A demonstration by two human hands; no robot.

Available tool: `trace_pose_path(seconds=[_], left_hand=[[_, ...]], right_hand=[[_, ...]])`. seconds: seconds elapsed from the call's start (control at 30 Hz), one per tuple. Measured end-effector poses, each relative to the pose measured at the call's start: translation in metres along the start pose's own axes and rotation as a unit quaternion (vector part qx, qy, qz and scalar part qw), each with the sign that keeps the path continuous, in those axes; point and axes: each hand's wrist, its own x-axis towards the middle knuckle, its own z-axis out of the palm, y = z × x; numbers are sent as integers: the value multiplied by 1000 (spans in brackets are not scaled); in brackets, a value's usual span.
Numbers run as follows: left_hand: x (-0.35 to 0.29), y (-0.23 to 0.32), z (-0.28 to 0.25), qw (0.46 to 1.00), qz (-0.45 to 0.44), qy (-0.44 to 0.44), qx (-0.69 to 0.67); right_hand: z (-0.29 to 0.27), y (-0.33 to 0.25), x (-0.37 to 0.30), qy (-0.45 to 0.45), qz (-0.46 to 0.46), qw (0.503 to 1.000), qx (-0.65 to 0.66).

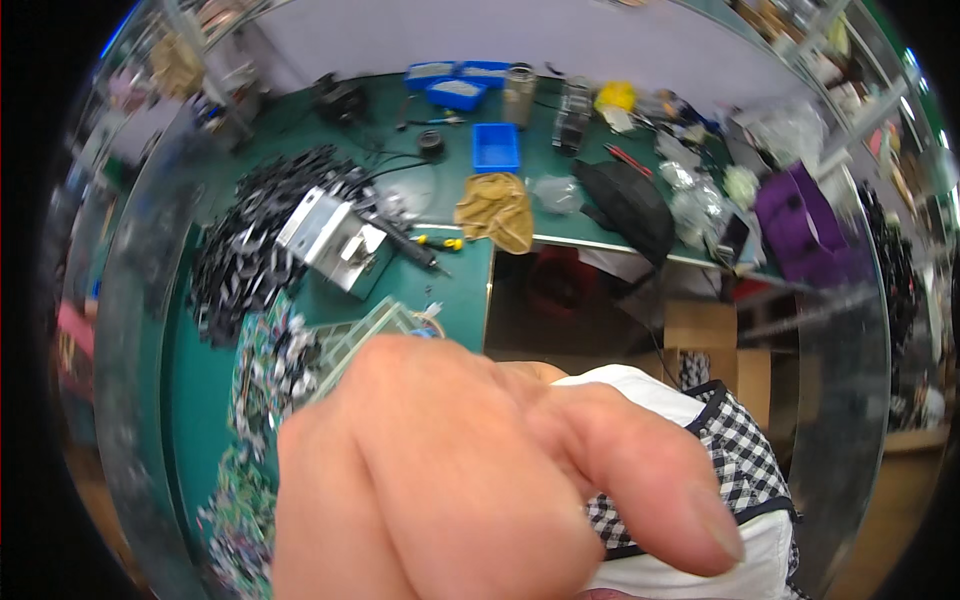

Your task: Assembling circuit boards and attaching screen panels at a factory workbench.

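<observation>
My right hand [450, 470] fills the lower middle of the head view, very close and slightly blurred. Its knuckles face up and its fingers bend down toward the lower edge, where their tips are out of sight. The thumb stands apart on the right, and nothing shows between it and the fingers. Behind the hand are a white sleeve [630, 380] and black-and-white checked cloth [735, 450] with dark edging. Beyond the knuckles lies a pale green slotted frame [370, 335], partly covered by the hand. My left hand is not in view.
On the green bench are a heap of black parts [250, 235], a metal-topped device [335, 240], a black-handled tool [405, 240], and wire-covered boards [245, 500]. Farther back are a blue tray [495, 147], a brown cloth [497, 212], a black cap [630, 205] and a purple bag [800, 225].
</observation>
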Motion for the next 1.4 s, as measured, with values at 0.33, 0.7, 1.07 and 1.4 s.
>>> trace_pose_path(seconds=[0.33,0.7,1.07,1.4], left_hand=[[-36,-10,86,967,-49,-205,-146],[-46,-4,122,919,-84,-238,-302],[-78,7,176,866,-49,-212,-451],[-108,18,230,785,-30,-177,-593]], right_hand=[[29,-122,-33,11,-141,978,-153],[28,-149,-45,23,-189,965,-179],[16,-154,-40,6,-207,971,-122],[7,-139,-28,3,-204,975,-89]])
